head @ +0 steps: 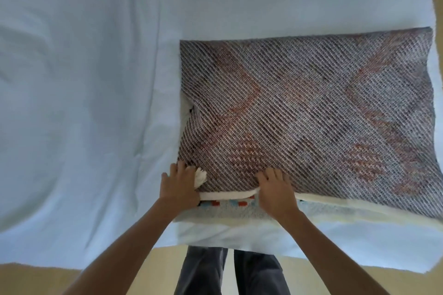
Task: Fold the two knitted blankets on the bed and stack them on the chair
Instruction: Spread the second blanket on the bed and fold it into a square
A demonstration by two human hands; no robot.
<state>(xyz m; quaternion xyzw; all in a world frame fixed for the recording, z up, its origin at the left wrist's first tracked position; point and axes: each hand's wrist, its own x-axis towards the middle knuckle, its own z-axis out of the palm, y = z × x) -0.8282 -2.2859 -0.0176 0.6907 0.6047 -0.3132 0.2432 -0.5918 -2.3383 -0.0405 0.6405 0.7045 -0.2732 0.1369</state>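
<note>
With left hand [179, 185] and right hand [275, 190] curled round near edge of knitted blanket [311, 108] on bed [84, 79], seems mid-fold; next, lift and lay edges even.

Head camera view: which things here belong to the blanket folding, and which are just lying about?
Belong to the job: knitted blanket; left hand and right hand, both gripping its near edge.
Just there: light blue bed sheet; beige floor; the person's grey trousers. No chair is in view.
</note>
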